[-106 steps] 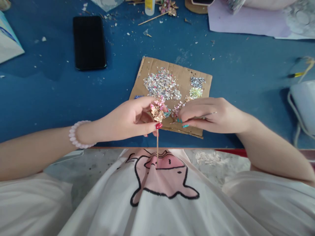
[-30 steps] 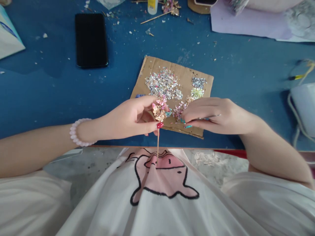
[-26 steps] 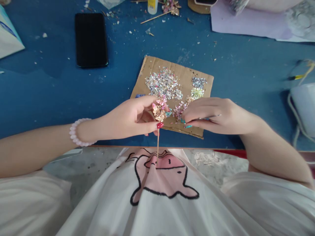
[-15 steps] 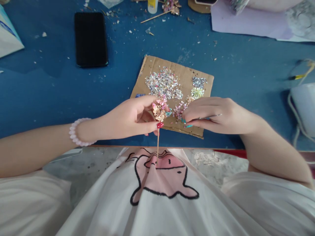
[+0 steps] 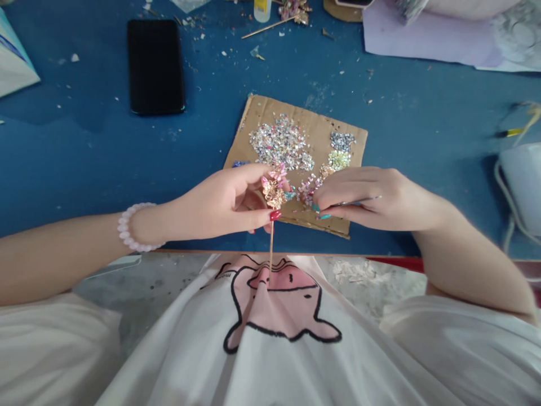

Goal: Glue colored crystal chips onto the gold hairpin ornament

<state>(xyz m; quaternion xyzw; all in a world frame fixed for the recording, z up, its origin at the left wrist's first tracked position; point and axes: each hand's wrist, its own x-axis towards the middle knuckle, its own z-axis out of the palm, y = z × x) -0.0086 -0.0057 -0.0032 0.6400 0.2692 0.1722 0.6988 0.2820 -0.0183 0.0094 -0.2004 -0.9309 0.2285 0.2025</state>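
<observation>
My left hand [image 5: 215,200] is closed around a gold and pink flower ornament [image 5: 274,192] on a thin stick that points down toward my shirt. Pinched in my right hand [image 5: 367,197] is a slim metallic tool [image 5: 359,201]; its tip is hidden by the fingers. Both hands are over the lower part of a cardboard sheet [image 5: 262,107]. On the cardboard lie a large pile of silvery rhinestones [image 5: 281,144] and smaller piles: grey-blue [image 5: 342,141], yellow-green [image 5: 338,160] and pink [image 5: 308,188], the pink one beside my right fingertips.
On the blue table [image 5: 211,141] a black phone [image 5: 156,67] lies at the upper left. A glue bottle [image 5: 262,10], another ornament [image 5: 296,10] and purple paper [image 5: 422,36] are at the far side. At the right edge is a pale device [image 5: 522,180] with a cord.
</observation>
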